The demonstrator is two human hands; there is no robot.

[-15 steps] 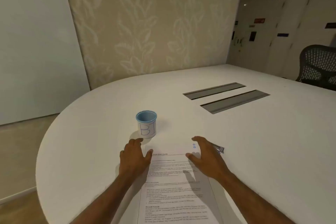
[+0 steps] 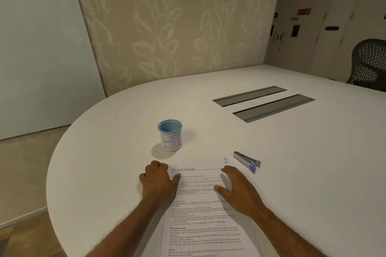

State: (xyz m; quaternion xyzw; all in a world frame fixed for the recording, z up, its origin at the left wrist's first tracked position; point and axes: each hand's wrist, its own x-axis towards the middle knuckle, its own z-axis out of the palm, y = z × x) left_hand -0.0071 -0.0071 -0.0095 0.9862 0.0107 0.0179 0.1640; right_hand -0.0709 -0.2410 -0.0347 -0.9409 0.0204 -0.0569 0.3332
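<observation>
A printed sheet of paper (image 2: 200, 210) headed "Wi-Fi Quick Start Guide" lies on the white table (image 2: 292, 162) in front of me. My left hand (image 2: 159, 181) rests on the sheet's upper left edge, thumb on the paper, fingers bent at the corner. My right hand (image 2: 238, 189) lies flat on the upper right part with fingers spread. A blue-rimmed cup (image 2: 170, 135) marked "BI" stands just beyond the left hand. A silver stapler with a blue tip (image 2: 247, 161) lies right of the sheet's top corner.
Two grey cable-slot covers (image 2: 263, 103) are set into the table farther back right. A black mesh office chair (image 2: 369, 62) stands at the far right. The table's rounded edge curves at the left, with floor below.
My right hand has slid toward me and left on the paper, uncovering the stapler. The left hand's fingers have curled at the sheet's corner.
</observation>
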